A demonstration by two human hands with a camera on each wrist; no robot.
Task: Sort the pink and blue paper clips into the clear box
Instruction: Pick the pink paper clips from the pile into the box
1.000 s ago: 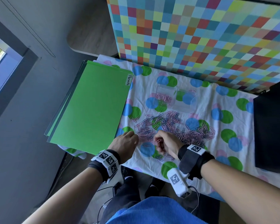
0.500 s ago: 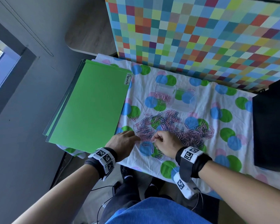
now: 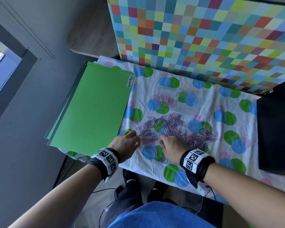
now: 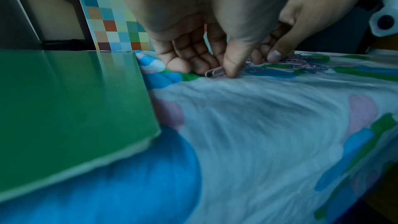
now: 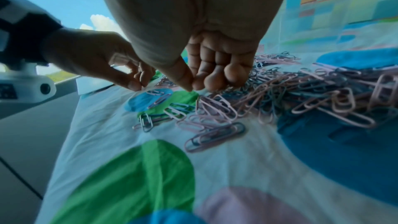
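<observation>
A mixed heap of pink and blue paper clips [image 3: 176, 130] is spread across the middle of the head view on the dotted cloth [image 3: 209, 106] covering the worktop. The clear box [image 3: 178, 98] is seen just above the heap, apart from it; pink clips are already gathered in its left compartment, while the right one looks bare.

The left hand [image 3: 125, 143] is set at the heap's lower left edge, and in the left wrist view a pink clip [image 4: 215, 72] is pinched between its thumb and fingertips against the cloth. The right hand [image 3: 173, 145] is lowered onto the heap's lower edge with thumb and forefinger drawn together; whether a clip is caught there cannot be told.

For this step, one clip should probably be lifted straight up so that tangled neighbours are shed. Its colour is best checked before the matching compartment is chosen. The green folders [image 3: 90, 109] at left should be left undisturbed.
</observation>
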